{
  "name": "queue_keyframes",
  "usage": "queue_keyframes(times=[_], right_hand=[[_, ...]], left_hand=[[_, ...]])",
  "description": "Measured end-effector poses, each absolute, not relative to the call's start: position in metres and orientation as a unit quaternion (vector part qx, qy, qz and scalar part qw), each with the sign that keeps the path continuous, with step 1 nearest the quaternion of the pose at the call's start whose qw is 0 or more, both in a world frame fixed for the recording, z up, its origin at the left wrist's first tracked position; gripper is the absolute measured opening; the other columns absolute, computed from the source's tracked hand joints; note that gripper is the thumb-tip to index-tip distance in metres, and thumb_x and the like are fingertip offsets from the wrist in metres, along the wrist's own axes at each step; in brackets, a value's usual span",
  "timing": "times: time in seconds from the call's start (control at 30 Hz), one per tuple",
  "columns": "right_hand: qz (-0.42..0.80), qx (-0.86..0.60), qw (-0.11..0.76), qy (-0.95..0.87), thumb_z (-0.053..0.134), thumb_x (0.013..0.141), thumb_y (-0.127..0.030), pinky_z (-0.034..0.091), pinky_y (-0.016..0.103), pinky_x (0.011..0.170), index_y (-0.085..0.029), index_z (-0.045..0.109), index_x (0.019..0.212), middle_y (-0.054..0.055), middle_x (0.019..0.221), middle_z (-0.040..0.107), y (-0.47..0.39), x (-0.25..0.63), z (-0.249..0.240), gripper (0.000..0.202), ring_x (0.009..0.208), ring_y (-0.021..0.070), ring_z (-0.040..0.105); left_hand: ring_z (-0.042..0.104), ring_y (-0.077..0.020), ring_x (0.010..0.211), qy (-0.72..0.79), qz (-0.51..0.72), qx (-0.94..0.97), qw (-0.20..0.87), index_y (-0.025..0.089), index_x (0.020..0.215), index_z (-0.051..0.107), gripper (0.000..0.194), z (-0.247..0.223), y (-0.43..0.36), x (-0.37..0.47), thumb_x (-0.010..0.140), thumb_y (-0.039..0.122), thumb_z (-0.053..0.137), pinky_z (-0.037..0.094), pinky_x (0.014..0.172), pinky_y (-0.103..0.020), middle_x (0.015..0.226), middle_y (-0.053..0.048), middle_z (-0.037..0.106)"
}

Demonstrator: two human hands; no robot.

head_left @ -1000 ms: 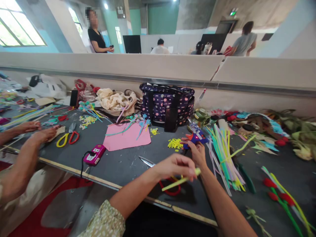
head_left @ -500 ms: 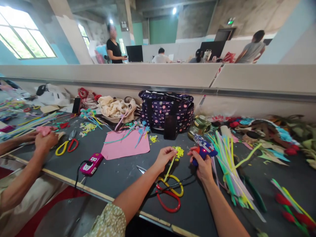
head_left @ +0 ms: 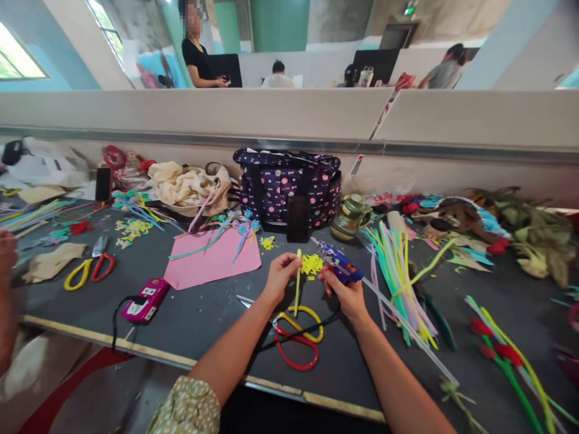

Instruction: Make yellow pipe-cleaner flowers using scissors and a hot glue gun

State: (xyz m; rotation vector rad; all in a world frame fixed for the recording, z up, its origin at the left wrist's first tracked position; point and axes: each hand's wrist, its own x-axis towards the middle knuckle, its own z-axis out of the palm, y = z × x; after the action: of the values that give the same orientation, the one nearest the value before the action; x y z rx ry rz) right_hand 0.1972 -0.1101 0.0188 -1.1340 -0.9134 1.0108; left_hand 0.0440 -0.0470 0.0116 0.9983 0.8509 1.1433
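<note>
Yellow pipe cleaner (head_left: 297,294), pinched near its upper end by the left hand (head_left: 281,276) over the bench (head_left: 203,325), hangs largely exposed, while the right hand (head_left: 347,294) grasps a glue gun (head_left: 346,267), nozzle (head_left: 315,243) raised, presumably keeping heat off both hands.

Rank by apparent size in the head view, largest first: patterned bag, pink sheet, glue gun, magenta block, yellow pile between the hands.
1. Patterned bag
2. Pink sheet
3. Glue gun, partly hidden by the right hand, and magenta block: too alike to rank
4. Yellow pile
</note>
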Motion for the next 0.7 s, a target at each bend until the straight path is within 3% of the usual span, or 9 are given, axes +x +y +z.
queue_keyframes(times=[0.37,0.7], right_hand=[[0.450,-0.558,0.558,-0.418,0.073,0.070,-0.044,0.042,0.021,0.040,-0.015,0.069,0.078,0.003,0.062,0.066,-0.118,0.190,0.014,0.031,0.042,0.0083,0.049],[0.475,-0.526,0.576,-0.407,0.071,0.070,-0.048,0.045,0.023,0.041,-0.016,0.068,0.074,0.003,0.061,0.065,-0.124,0.186,0.017,0.032,0.043,0.0101,0.051]], left_hand=[[0.048,-0.0070,0.056,0.373,0.552,0.460,0.587,0.014,0.076,0.064,0.026,0.021,-0.048,0.040,0.072,0.039,0.070,0.040,0.054,-0.019,0.066,0.000,0.059],[0.046,-0.0081,0.056,0.391,0.563,0.482,0.545,0.015,0.075,0.065,0.024,0.030,-0.053,0.037,0.073,0.039,0.069,0.038,0.054,-0.021,0.065,0.000,0.058]])
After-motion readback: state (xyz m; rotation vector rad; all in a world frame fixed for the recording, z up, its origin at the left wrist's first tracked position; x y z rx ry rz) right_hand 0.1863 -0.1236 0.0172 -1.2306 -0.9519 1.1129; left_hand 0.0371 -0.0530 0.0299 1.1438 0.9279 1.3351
